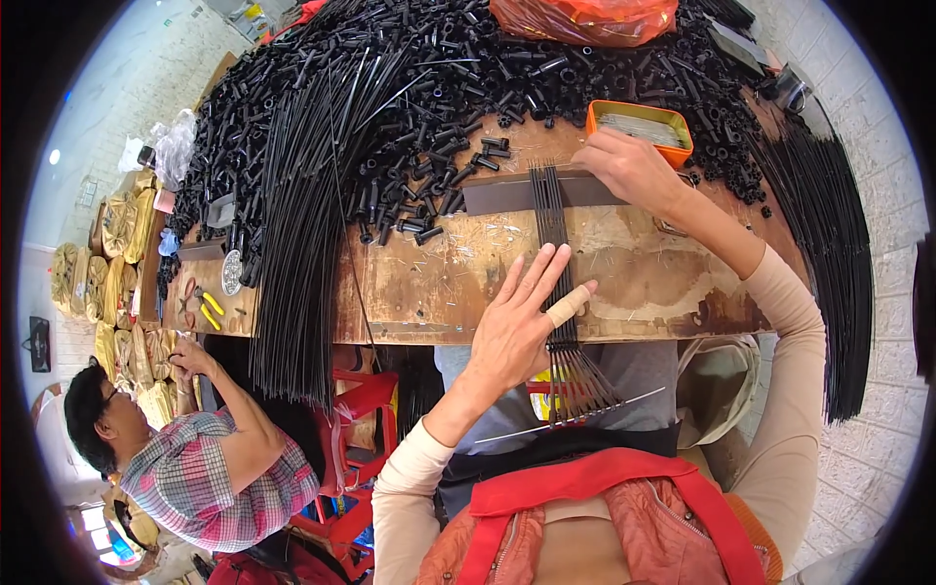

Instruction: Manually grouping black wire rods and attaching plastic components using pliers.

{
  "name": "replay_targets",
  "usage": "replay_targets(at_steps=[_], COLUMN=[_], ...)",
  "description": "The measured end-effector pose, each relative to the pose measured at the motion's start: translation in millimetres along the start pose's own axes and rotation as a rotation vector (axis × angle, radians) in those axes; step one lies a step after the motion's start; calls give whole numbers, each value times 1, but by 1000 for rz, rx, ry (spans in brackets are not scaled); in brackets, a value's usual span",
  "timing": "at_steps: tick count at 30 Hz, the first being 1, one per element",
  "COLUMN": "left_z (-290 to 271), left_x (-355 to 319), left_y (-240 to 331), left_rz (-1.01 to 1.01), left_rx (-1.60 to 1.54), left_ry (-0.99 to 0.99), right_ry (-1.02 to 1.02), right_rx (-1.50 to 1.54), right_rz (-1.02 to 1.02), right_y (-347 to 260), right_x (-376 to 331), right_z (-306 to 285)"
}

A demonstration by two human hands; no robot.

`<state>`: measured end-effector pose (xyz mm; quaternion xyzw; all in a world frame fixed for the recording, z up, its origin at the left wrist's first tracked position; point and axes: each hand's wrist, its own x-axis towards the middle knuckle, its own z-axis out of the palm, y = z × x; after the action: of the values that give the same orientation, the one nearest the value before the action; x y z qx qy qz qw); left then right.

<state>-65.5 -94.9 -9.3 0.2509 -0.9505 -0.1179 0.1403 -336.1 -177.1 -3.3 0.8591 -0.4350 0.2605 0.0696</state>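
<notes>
Worn wooden bench point(643, 283), left hand point(517, 327) fingers spread flat on black rods point(554, 210); right hand point(629, 166) fingers together pressing dark strip point(507, 195)

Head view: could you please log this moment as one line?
left hand flat on black rods | right hand beside orange tray | rods across dark strip on workbench

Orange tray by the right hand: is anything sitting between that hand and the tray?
Nothing visible does. The right hand rests on the dark flat bar across the rods, fingertips right beside the orange tray. The loose black tubes lie to the left, out of the way.
</notes>
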Motion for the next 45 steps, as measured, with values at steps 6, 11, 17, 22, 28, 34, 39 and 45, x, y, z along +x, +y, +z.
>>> replay_targets(at_steps=[6,11,17,22,28,34,39,45], left_z=[1,4,5,5,8,11,13,13], left_x=[0,-3,-19,-19,-17,-18,-18,-18], left_y=[0,-1,3,4,3,0,-2,-1], left_rz=[-6,44,94,91,87,76,80,72], left_rx=[7,9,-53,-18,-39,-15,-11,-14], left_ry=[-8,41,83,92,102,74,73,65], right_ry=[71,47,-235,-43,-19,-157,-180,-149], right_rx=[150,-101,11,-68,68,101,70,53], right_rz=[45,338,384,313,153,122,100,101], right_y=[-3,33,84,62,-13,-17,-14,-17], right_x=[12,4,-20,-19,6,6,0,4], right_z=[12,-43,-50,-62,-36,-9,-11,-9])
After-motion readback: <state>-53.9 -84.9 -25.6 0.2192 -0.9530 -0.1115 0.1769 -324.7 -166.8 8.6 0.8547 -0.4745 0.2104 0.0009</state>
